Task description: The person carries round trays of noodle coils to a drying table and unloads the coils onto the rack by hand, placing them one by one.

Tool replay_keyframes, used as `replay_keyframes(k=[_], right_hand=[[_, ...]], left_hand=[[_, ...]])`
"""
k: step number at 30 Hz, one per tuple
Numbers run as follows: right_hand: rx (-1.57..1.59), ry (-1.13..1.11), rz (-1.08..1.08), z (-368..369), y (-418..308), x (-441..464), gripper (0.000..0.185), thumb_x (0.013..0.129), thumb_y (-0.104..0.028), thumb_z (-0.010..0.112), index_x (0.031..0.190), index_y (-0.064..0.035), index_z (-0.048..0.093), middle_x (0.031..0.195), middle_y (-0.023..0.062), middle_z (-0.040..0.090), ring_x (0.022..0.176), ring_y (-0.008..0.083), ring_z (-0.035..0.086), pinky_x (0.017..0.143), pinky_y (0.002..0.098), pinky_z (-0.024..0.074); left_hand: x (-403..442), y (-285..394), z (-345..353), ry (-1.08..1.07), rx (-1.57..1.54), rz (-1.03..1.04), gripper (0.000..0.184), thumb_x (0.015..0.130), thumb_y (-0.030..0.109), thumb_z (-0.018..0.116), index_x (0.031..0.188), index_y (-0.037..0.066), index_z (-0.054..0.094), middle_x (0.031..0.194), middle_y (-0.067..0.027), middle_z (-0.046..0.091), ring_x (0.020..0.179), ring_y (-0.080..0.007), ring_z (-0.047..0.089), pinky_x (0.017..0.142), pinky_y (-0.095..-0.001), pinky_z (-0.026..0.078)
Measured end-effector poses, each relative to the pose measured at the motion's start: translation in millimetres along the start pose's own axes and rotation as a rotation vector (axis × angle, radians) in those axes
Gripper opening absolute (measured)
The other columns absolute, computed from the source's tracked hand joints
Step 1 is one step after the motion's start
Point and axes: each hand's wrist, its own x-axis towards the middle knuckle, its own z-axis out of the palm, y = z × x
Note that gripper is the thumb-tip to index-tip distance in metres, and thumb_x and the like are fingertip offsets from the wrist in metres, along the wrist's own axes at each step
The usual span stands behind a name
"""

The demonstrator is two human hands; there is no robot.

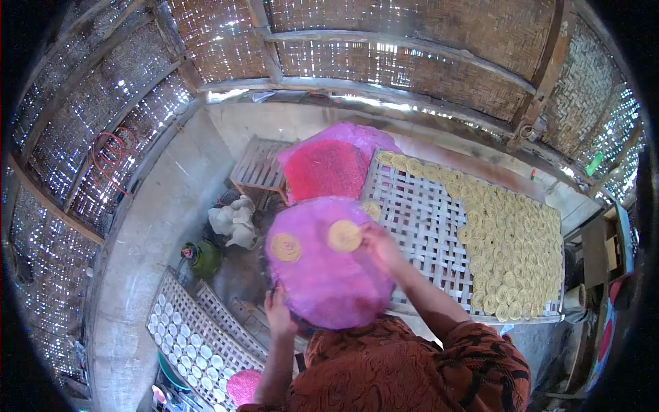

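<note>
A round surface covered in pink sheeting [322, 288] is in front of me, slightly blurred. My left hand [280, 314] grips its lower left edge, with the fingers partly hidden. On the sheeting lies a flat, yellowish coiled noodle disc [285, 248]. A second coiled disc [343, 236] is at the upper right of the sheeting, its right edge pinched in the fingers of my right hand [377, 246]. Whether this disc is lifted or still touches the sheeting, I cannot tell. Beyond it, one more disc [371, 209] sits at the woven rack's left edge.
To the right stands a woven bamboo rack [420, 226], its right part covered with several coiled discs [511, 254]. A red-pink cloth [326, 170] lies behind. At lower left, another woven rack [223, 338] carries pale discs, near a green gas cylinder [202, 259] and a wooden stool [259, 167].
</note>
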Motion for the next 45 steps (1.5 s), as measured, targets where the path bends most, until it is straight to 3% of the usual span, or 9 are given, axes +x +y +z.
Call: replay_keyframes(k=[3, 5, 9, 13, 15, 25, 29, 33, 45], right_hand=[[0.111, 0.077, -0.079, -58.8, -30.1, 11.6, 0.021, 0.082, -0.008, 0.061, 0.101, -0.002, 0.056, 0.094, 0.0089, 0.061, 0.083, 0.019, 0.06, 0.078, 0.0331, 0.0504], [-0.649, 0.299, -0.204, -91.5, -32.3, 22.3, 0.014, 0.084, -0.004, 0.059, 0.098, -0.0023, 0.057, 0.085, 0.0037, 0.061, 0.073, 0.0144, 0.059, 0.072, 0.0282, 0.0496], [-0.268, 0.383, -0.102, -135.5, 11.5, 37.6, 0.012, 0.084, -0.005, 0.06, 0.095, -0.0022, 0.061, 0.082, 0.0021, 0.061, 0.076, 0.0115, 0.058, 0.07, 0.0266, 0.0483], [-0.786, 0.472, 0.055, -204.5, 69.5, 64.5, 0.021, 0.085, -0.01, 0.06, 0.103, 0.0001, 0.062, 0.098, 0.0105, 0.065, 0.09, 0.021, 0.063, 0.076, 0.0334, 0.0522], [-1.546, 0.397, -0.439, -153.6, 36.9, 45.2, 0.026, 0.082, -0.004, 0.056, 0.106, 0.0018, 0.062, 0.109, 0.0221, 0.06, 0.097, 0.0346, 0.061, 0.086, 0.0386, 0.0492], [-1.461, -0.267, -1.033, 79.6, 18.4, 2.5, 0.024, 0.079, -0.002, 0.059, 0.102, -0.0018, 0.061, 0.1, 0.0157, 0.062, 0.094, 0.0326, 0.06, 0.083, 0.0386, 0.0497], [-0.537, -0.048, -0.145, 33.8, 18.0, 35.6, 0.01, 0.084, -0.006, 0.056, 0.091, 0.0003, 0.059, 0.091, 0.0098, 0.063, 0.083, 0.0212, 0.061, 0.074, 0.0333, 0.0496], [-0.077, 0.127, -0.133, -66.7, -19.8, 65.9, 0.011, 0.085, -0.006, 0.053, 0.093, -0.0019, 0.06, 0.086, 0.0053, 0.062, 0.076, 0.0155, 0.061, 0.069, 0.0274, 0.0494], [-0.673, 0.533, 0.045, -156.4, -1.5, 87.2, 0.026, 0.085, -0.007, 0.055, 0.11, 0.001, 0.059, 0.093, 0.0118, 0.065, 0.081, 0.0196, 0.062, 0.072, 0.0317, 0.0516]], left_hand=[[11.3, 17.6, -38.1, -0.032, 0.016, 0.064, 0.039, 0.089, 0.019, 0.057, 0.125, 0.009, 0.045, 0.114, -0.0084, 0.058, 0.105, -0.0246, 0.056, 0.085, -0.0421, 0.049], [18.5, 29.1, -58.8, -0.032, 0.026, 0.12, 0.04, 0.089, 0.02, 0.057, 0.126, 0.01, 0.045, 0.116, -0.0086, 0.057, 0.105, -0.0252, 0.056, 0.085, -0.0421, 0.049], [17.2, 50.8, -53.6, 0.04, -0.014, 0.235, 0.039, 0.089, 0.021, 0.057, 0.124, 0.01, 0.046, 0.117, -0.0083, 0.056, 0.103, -0.0254, 0.057, 0.082, -0.0418, 0.05], [11.7, 54.8, -40.8, 0.068, -0.021, 0.245, 0.039, 0.089, 0.023, 0.058, 0.124, 0.01, 0.047, 0.115, -0.0086, 0.058, 0.104, -0.0249, 0.057, 0.083, -0.0412, 0.05], [5.7, 53.6, -24.5, 0.08, 0.043, 0.2, 0.038, 0.09, 0.022, 0.057, 0.124, 0.011, 0.047, 0.116, -0.0093, 0.058, 0.105, -0.0249, 0.056, 0.084, -0.0406, 0.049], [13.6, -33.7, 26.5, -0.325, 0.098, 0.005, 0.027, 0.092, 0.01, 0.049, 0.117, 0.002, 0.054, 0.111, -0.0095, 0.061, 0.096, -0.0206, 0.061, 0.081, -0.0346, 0.049], [14.1, -36.6, 21.7, -0.282, 0.054, -0.071, 0.026, 0.092, 0.013, 0.051, 0.114, 0.001, 0.056, 0.106, -0.0093, 0.062, 0.094, -0.0218, 0.061, 0.079, -0.036, 0.05], [18.3, -8.6, -0.9, -0.116, 0.036, -0.058, 0.026, 0.092, 0.015, 0.052, 0.114, 0.001, 0.053, 0.107, -0.0101, 0.061, 0.095, -0.0236, 0.06, 0.079, -0.038, 0.051], [49.2, 60.4, -37.6, 0.036, -0.035, 0.263, 0.037, 0.091, 0.02, 0.054, 0.123, 0.005, 0.046, 0.119, -0.0114, 0.055, 0.107, -0.0271, 0.055, 0.085, -0.0421, 0.049]])
